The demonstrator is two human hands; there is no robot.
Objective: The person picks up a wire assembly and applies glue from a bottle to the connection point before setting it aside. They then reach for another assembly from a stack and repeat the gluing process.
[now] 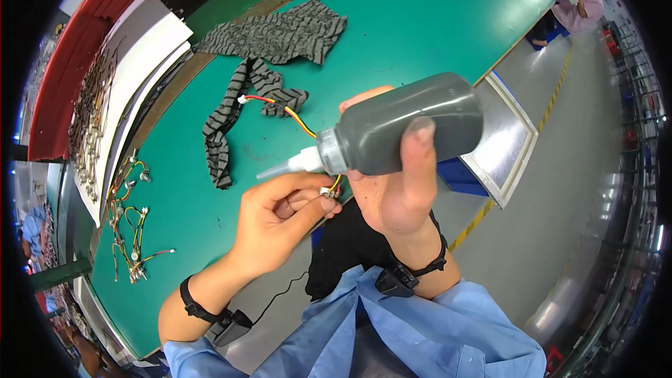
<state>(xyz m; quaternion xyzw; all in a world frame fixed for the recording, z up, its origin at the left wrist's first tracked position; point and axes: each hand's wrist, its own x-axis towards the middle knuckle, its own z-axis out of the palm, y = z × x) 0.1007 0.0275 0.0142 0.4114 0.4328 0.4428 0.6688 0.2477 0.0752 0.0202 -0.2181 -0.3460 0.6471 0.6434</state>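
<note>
In my right hand [402, 196] is a dark grey squeeze bottle [413, 126], lying nearly on its side. Its white nozzle [287, 164] points left and slightly down, above my left hand [280, 217]. My left thumb and fingers pinch a small metal part with wires [329, 192]. Red and yellow wires [301, 121] run up behind the bottle to a small white connector [242, 99]. The bottle hides part of these wires and some fingers of my right hand.
Striped grey cloth [280, 31] lies on the green table [413, 14]. Several wired parts [134, 255] rest at the table's left, by white sheets [133, 77] bearing more parts. A metal-topped stand [497, 140] is at right. Another person [581, 10] sits at the far right.
</note>
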